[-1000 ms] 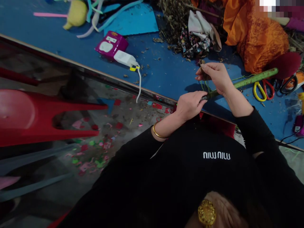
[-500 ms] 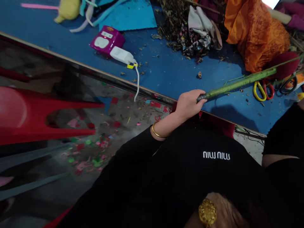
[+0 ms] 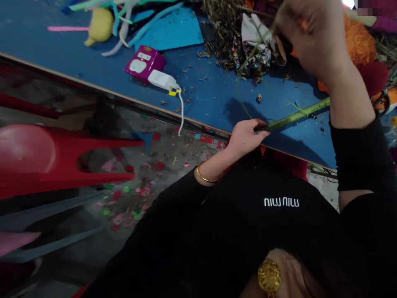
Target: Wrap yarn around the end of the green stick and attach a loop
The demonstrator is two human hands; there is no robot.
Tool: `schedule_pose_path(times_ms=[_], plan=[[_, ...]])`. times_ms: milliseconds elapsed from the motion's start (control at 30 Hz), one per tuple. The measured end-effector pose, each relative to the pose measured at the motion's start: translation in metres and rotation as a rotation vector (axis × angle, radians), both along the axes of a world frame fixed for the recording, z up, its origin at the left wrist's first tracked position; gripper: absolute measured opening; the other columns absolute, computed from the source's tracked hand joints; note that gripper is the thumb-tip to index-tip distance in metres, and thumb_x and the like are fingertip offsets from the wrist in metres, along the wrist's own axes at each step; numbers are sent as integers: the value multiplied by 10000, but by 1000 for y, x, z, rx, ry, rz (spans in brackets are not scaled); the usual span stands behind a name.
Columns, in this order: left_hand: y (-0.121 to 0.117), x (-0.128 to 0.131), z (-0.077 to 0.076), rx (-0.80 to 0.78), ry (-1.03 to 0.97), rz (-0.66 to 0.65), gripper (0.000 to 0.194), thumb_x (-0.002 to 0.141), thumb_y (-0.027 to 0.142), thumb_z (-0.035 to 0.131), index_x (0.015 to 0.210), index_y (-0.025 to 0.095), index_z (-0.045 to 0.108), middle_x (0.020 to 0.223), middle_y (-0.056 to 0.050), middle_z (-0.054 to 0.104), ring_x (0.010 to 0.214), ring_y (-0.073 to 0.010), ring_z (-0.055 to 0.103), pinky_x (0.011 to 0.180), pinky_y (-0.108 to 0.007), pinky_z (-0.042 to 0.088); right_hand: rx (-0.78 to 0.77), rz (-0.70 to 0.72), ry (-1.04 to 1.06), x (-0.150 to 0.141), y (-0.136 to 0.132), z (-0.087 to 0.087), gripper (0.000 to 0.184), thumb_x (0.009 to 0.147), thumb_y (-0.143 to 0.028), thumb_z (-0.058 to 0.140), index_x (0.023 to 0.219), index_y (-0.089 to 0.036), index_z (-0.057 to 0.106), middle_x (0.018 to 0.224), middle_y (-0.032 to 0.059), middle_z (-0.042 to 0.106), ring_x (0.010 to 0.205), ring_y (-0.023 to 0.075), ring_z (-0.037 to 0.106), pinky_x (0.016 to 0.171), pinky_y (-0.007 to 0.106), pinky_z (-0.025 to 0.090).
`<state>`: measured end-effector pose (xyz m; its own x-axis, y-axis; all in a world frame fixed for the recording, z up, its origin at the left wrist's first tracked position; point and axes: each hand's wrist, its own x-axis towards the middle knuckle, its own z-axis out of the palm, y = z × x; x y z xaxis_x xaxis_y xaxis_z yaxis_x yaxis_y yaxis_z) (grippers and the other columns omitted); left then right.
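Observation:
My left hand is closed around the dark-wrapped end of a green stalk at the table's front edge. Thin green strands loop round the stalk farther along. My right hand is raised above the table, blurred, its fingers curled together. A thin green stem trails down and left from those fingers, and a faint strand of it curves back toward my left hand. My right forearm hides the stalk's far end.
On the blue table are a purple power adapter with a white plug, dried plant matter, crumpled cloth and orange fabric. Black-handled scissors lie right. A red stool stands left below.
My right hand left the stalk, went out of view to the right, and is back, raised high over the table with the thin stem. My left hand keeps its hold.

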<state>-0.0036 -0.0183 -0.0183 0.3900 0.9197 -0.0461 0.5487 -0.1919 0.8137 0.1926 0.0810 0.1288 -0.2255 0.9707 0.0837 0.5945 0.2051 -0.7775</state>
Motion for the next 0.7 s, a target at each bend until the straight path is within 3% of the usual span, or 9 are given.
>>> schedule_pose_path(times_ms=[67,133,200,267,333,433,533,600,700], plan=[[1,-1,2,-1,-8,-11,255,841,309,710,1030,172,811,998,-64,832,914,-236,756,838,-335,564,233,-25,-387,7,-13,-4,306,1024,-235,565,1257,-131,734,1489,86,592,1445,276,518,1186,336,393],[2,-1,3,6,-7,-13,239,839,314,713,1010,179,811,981,-52,831,892,-226,750,833,-329,560,397,-145,-552,20,-33,-11,369,1008,-213,579,1340,-107,700,1423,149,636,1352,289,597,1121,358,437],[4,-2,5,10,-6,-9,233,835,311,723,1008,181,809,982,-49,830,881,-224,746,833,-329,555,532,-281,-514,36,-58,-22,317,1018,-232,566,1246,-100,742,1242,177,715,1188,278,670,1012,368,494],[5,-3,6,9,-1,-7,233,836,312,733,1014,182,807,985,-51,829,863,-222,740,818,-329,550,667,-402,-372,48,-83,-38,259,1031,-286,561,1053,-144,777,1038,150,741,1021,242,690,896,364,509],[6,-3,6,6,5,-14,231,837,313,743,1019,184,806,990,-53,828,844,-218,733,797,-325,543,679,-467,-220,52,-99,-56,201,1008,-275,603,911,-194,761,899,103,725,887,210,672,809,360,493],[4,-3,0,2,9,-17,235,830,301,754,1026,180,802,994,-57,827,839,-212,729,795,-319,534,439,-306,-184,39,-94,-85,129,939,-174,656,989,-217,767,966,80,738,876,209,667,803,363,489],[1,-1,-10,-6,-7,-2,242,820,293,750,1026,172,791,988,-52,826,848,-208,730,806,-312,534,195,-53,-325,13,-57,-109,297,914,-148,642,1184,-212,748,1169,103,723,914,221,662,837,370,494],[-2,0,-15,-19,-19,3,229,815,292,742,1008,177,786,962,-42,826,834,-202,728,785,-302,533,151,97,-441,-5,-28,-120,358,910,-146,609,1244,-200,728,1248,120,698,953,231,651,855,366,482],[-3,2,-18,-34,-31,0,205,819,289,737,995,197,788,925,-33,824,803,-197,723,749,-295,526,108,333,-622,-22,5,-128,314,888,-108,541,1114,-171,750,1201,129,699,972,232,633,842,348,461]])
